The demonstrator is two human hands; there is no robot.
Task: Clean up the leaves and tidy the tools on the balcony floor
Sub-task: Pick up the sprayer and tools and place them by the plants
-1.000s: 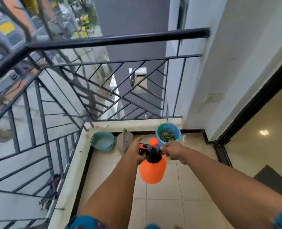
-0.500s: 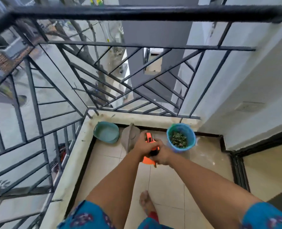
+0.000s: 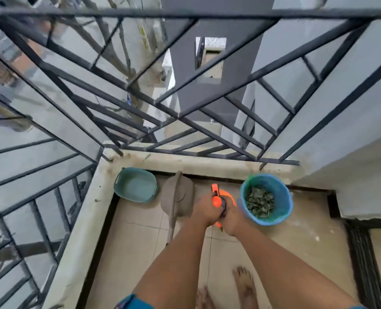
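An orange spray bottle with a black pump head sits low over the tiled floor, between a grey dustpan and a blue bucket. My left hand grips the pump head from the left. My right hand grips it from the right, and both hands hide most of the bottle. Green leaves fill the bottom of the bucket. The dustpan lies on the floor with its handle pointing toward me.
A teal basin stands in the far left corner by the concrete curb. A black metal railing encloses the balcony ahead and to the left. A door track runs at the right. My bare feet stand on the tiles.
The spray bottle has come down from chest height to near the floor between dustpan and bucket. Both hands stay on its pump head. The view has tipped downward.
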